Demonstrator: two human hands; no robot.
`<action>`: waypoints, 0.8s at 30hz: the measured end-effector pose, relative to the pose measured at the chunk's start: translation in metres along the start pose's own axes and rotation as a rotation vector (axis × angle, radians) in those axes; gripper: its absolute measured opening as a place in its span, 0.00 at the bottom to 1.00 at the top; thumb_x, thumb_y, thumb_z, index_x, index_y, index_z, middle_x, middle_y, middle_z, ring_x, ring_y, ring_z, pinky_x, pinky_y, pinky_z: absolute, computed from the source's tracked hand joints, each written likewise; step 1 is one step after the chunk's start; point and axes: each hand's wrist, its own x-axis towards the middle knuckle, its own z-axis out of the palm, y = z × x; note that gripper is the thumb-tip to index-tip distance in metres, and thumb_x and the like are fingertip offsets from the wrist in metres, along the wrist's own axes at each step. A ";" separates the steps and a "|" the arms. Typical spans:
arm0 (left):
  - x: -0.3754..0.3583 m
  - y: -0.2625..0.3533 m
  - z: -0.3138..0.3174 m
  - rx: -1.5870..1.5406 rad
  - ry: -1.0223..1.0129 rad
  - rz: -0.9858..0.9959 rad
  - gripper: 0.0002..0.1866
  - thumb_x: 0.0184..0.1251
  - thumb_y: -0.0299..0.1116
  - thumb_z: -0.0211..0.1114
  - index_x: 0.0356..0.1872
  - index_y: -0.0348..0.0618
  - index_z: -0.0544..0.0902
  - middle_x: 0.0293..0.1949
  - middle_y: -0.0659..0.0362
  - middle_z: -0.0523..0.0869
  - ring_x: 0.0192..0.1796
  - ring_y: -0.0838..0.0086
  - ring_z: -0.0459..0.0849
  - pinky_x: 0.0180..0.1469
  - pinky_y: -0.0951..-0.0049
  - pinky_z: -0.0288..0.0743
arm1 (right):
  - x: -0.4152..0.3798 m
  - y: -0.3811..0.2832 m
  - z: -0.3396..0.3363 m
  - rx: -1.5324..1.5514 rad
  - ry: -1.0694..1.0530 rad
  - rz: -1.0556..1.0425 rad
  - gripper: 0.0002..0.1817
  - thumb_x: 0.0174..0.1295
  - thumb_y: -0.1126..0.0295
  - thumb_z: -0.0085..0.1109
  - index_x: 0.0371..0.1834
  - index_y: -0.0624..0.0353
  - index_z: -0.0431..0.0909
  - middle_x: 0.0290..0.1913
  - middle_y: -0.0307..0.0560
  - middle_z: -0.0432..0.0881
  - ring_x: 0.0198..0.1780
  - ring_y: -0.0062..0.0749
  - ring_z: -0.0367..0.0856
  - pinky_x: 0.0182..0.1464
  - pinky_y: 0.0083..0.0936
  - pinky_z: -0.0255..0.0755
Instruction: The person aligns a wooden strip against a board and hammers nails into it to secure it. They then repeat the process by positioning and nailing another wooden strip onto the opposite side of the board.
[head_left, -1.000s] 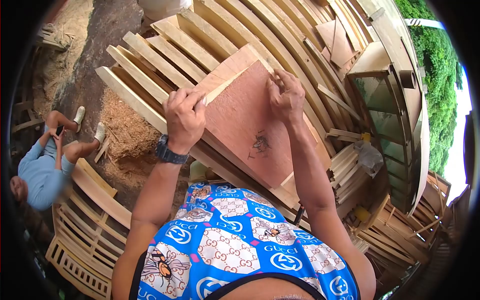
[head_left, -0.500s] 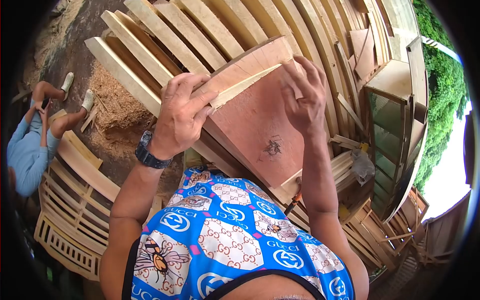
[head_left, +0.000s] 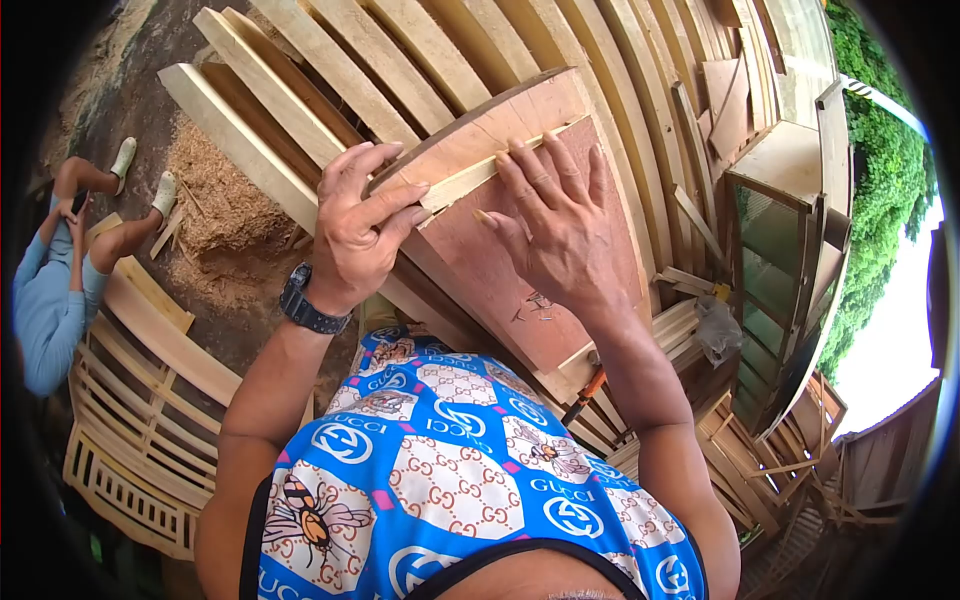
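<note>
A curved piece of wood (head_left: 490, 115) lies across the far end of a reddish plywood board (head_left: 465, 250). Along its near edge runs a thin pale wooden strip (head_left: 462, 184). My left hand (head_left: 362, 225) grips the left end of the curved piece, thumb and index finger at the strip's end. With fingers spread, my right hand (head_left: 562, 225) rests over the board, fingertips at the strip. Several loose nails (head_left: 538, 307) lie on the plywood near my right wrist. A tool with an orange handle (head_left: 588, 392) sits by the board's near corner, partly hidden.
Long timber beams (head_left: 420, 60) are lined up beyond the board. Sawdust (head_left: 215, 210) is heaped on the ground at left, near a seated person (head_left: 60, 310) and a slatted wooden piece (head_left: 140, 440). A glazed wooden frame (head_left: 775, 270) and a plastic bag (head_left: 718, 332) are at right.
My right hand has left the right end of the curved piece, moved left and spread flat. The strip now lies closer along the piece. My left hand keeps its hold.
</note>
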 end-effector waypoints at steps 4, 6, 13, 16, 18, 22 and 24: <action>-0.001 -0.002 0.005 -0.011 0.035 0.011 0.17 0.55 0.22 0.80 0.47 0.46 0.95 0.64 0.51 0.85 0.70 0.50 0.78 0.72 0.54 0.73 | 0.003 0.005 0.005 0.024 -0.028 -0.014 0.34 0.74 0.46 0.61 0.74 0.59 0.78 0.79 0.49 0.75 0.85 0.51 0.60 0.87 0.63 0.36; 0.000 0.002 0.005 0.001 0.047 0.037 0.16 0.55 0.21 0.80 0.46 0.44 0.93 0.63 0.50 0.86 0.70 0.49 0.78 0.71 0.53 0.73 | 0.003 0.004 0.002 0.026 -0.038 -0.028 0.35 0.75 0.45 0.59 0.75 0.59 0.77 0.79 0.49 0.74 0.86 0.51 0.60 0.87 0.62 0.36; -0.005 0.000 -0.001 0.068 0.060 0.055 0.15 0.54 0.23 0.80 0.44 0.47 0.94 0.61 0.50 0.87 0.69 0.49 0.79 0.71 0.52 0.72 | 0.010 -0.001 0.007 0.080 -0.034 -0.044 0.34 0.76 0.46 0.59 0.75 0.59 0.77 0.80 0.50 0.73 0.85 0.49 0.61 0.87 0.63 0.35; -0.004 -0.001 0.000 0.046 0.061 0.046 0.15 0.55 0.25 0.81 0.46 0.50 0.94 0.61 0.51 0.87 0.69 0.49 0.79 0.71 0.52 0.72 | 0.008 0.001 0.008 0.071 -0.007 -0.030 0.33 0.75 0.46 0.59 0.74 0.59 0.78 0.79 0.50 0.74 0.85 0.49 0.62 0.87 0.63 0.35; -0.002 0.001 -0.003 0.046 0.012 0.044 0.17 0.55 0.24 0.82 0.48 0.49 0.95 0.64 0.52 0.86 0.72 0.50 0.76 0.72 0.53 0.73 | 0.007 0.002 0.006 0.070 -0.004 -0.024 0.33 0.75 0.47 0.59 0.74 0.59 0.78 0.79 0.49 0.74 0.85 0.49 0.62 0.87 0.64 0.36; -0.001 -0.003 -0.004 0.028 -0.017 0.049 0.17 0.57 0.26 0.81 0.49 0.51 0.95 0.65 0.52 0.86 0.72 0.51 0.76 0.71 0.54 0.73 | 0.006 0.000 0.001 0.056 -0.016 -0.004 0.33 0.75 0.47 0.60 0.73 0.59 0.79 0.79 0.49 0.74 0.84 0.48 0.63 0.86 0.64 0.36; 0.000 -0.004 -0.004 0.024 -0.023 0.059 0.17 0.58 0.27 0.81 0.50 0.52 0.95 0.65 0.52 0.86 0.72 0.51 0.76 0.72 0.54 0.73 | 0.005 0.001 0.000 0.052 -0.017 -0.001 0.33 0.75 0.47 0.60 0.73 0.59 0.79 0.79 0.48 0.75 0.84 0.49 0.63 0.86 0.64 0.37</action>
